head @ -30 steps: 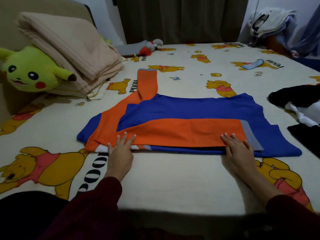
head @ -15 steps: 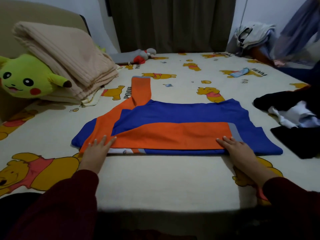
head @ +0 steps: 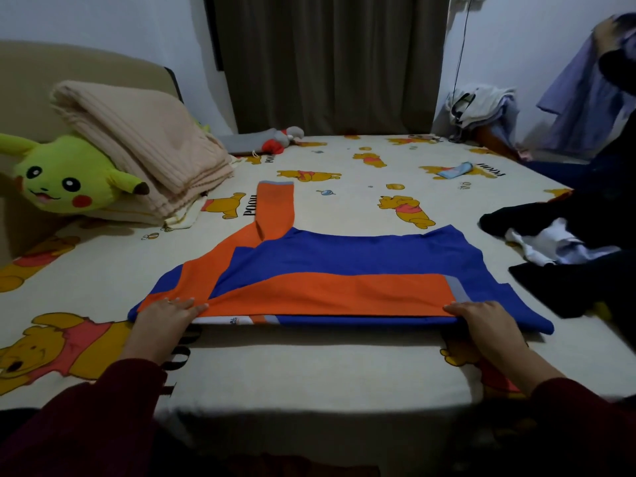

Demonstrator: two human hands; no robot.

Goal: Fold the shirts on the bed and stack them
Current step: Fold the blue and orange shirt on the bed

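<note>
**Careful, the fold could slip**

Now the orange and blue shirt point(head: 344, 270) lies flat on the bed point(head: 309, 366), close to the near edge. The left hand point(head: 161, 315) is at the near left corner of the shirt and the right hand point(head: 481, 321) is at the near right corner. Both seem to pinch the near edge, fingers on top. I think the thumbs are tucked under the cloth, but I cannot see them.

What could go wrong? One orange sleeve point(head: 275, 208) sticks out toward the far side. If the hands lift the near edge and flip it over, that sleeve may stay out and make a lumpy fold. The orange strip on top could also slide, since it only lies loose. If one hand pulls harder, the shirt will go crooked.

On the right, a dark pile of clothes point(head: 568, 256) sits just beside the shirt. The pile is so dark that I cannot tell how many shirts are in it. It is cut off at the right side too. I see no neat stack anywhere yet.
</note>
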